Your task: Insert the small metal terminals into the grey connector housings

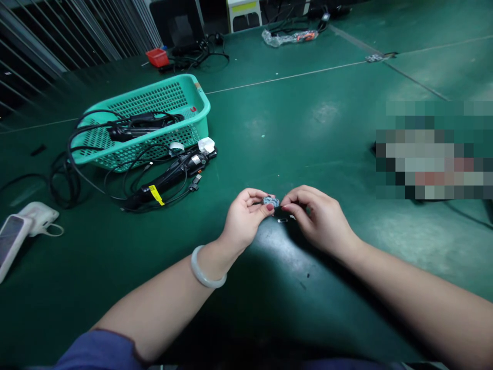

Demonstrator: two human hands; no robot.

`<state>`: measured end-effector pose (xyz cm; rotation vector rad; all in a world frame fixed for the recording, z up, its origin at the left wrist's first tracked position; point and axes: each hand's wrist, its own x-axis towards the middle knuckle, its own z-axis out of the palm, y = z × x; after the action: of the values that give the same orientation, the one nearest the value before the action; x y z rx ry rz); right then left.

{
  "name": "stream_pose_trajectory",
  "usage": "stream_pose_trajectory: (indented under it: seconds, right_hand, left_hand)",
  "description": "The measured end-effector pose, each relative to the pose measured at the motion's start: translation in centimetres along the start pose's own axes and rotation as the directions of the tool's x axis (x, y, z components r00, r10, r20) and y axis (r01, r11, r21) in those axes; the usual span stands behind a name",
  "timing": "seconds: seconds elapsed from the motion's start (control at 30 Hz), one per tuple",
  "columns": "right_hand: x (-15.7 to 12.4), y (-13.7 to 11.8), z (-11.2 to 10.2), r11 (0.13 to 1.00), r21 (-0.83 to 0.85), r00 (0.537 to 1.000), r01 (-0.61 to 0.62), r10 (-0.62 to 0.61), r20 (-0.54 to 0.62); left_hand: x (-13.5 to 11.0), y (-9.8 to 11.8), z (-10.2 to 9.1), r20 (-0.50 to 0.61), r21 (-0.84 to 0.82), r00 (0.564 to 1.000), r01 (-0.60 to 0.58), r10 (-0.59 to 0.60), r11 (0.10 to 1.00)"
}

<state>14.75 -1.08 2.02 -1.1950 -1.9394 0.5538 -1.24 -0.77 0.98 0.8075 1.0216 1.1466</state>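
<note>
Between the thumb and fingers of my left hand (246, 215) is a small bluish-grey flat piece (271, 201) with fine markings, too small to name more closely. My right hand (318, 215) is just to its right, thumb and forefinger pinched together; whatever sits between those fingertips is too small to make out. Under the two hands, a small dark strip with a white outline (282, 221) lies on the green tabletop (246, 288). A pale bangle (200, 270) circles my left wrist.
Left of my hands stands a green perforated basket (200, 115) holding black cabled devices (131, 132). Another black device with a yellow tag (169, 177) lies before it. A phone (13, 241) and white charger-like object (40, 216) are far left. Wrapped cables (290, 37) lie at the back.
</note>
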Motion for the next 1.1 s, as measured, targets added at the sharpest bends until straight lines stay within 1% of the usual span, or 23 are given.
stream_pose_trajectory:
  seconds: [0.13,0.23,0.43,0.6,0.7,0.77,0.83,0.87,0.93,1.0,1.07,1.1]
  right_hand:
    - [0.0,-0.1,0.1,1.0,-0.03,0.999,0.003,-0.004,-0.04]
    - [0.0,-0.1,0.1,0.997,-0.071,0.998,0.011,-0.015,-0.062]
    - [-0.2,-0.2,0.3,0.986,-0.15,0.992,0.079,-0.092,-0.086]
    - [-0.4,-0.4,0.3,0.961,-0.237,0.981,0.141,-0.167,-0.094]
    - [-0.5,-0.4,0.3,0.949,-0.281,0.979,0.143,-0.178,-0.103]
    - [-0.4,-0.4,0.2,0.945,-0.293,0.977,0.143,-0.182,-0.109]
    - [-0.4,-0.3,0.2,0.944,-0.295,0.975,0.149,-0.19,-0.115]
    - [-0.4,-0.3,0.2,0.943,-0.297,0.974,0.151,-0.193,-0.12]
    - [-0.4,-0.2,0.2,0.942,-0.299,0.971,0.154,-0.201,-0.13]
    - [-0.3,-0.1,0.2,0.939,-0.303,0.967,0.164,-0.214,-0.14]
    - [-0.2,0.0,0.2,0.938,-0.301,0.963,0.173,-0.225,-0.151]
    - [-0.1,0.0,0.2,0.94,-0.295,0.962,0.171,-0.224,-0.157]
  left_hand:
    - [-0.2,-0.2,0.0,0.031,0.022,0.997,-0.067,0.066,0.998]
    - [-0.5,-0.2,0.0,0.035,0.068,0.992,-0.125,0.123,0.99]
    - [-1.0,-0.4,0.0,0.041,0.191,0.973,-0.229,0.226,0.954]
    - [-1.2,-0.6,0.0,0.042,0.302,0.948,-0.312,0.315,0.901]
    - [-1.5,-0.6,-0.1,0.05,0.379,0.92,-0.377,0.388,0.845]
    - [-1.7,-0.6,0.0,0.056,0.422,0.907,-0.4,0.417,0.814]
    - [-1.8,-0.5,0.0,0.047,0.424,0.911,-0.39,0.41,0.818]
    - [-1.8,-0.4,0.1,0.036,0.396,0.922,-0.367,0.385,0.842]
    - [-1.5,-0.3,0.2,0.015,0.278,0.957,-0.284,0.291,0.918]
    - [-1.2,-0.2,0.2,0.017,0.122,0.985,-0.17,0.169,0.978]
    - [-0.8,-0.2,0.2,0.04,0.0,0.996,-0.079,0.079,0.997]
    - [-0.7,-0.2,0.2,0.052,-0.039,0.997,-0.054,0.056,0.998]
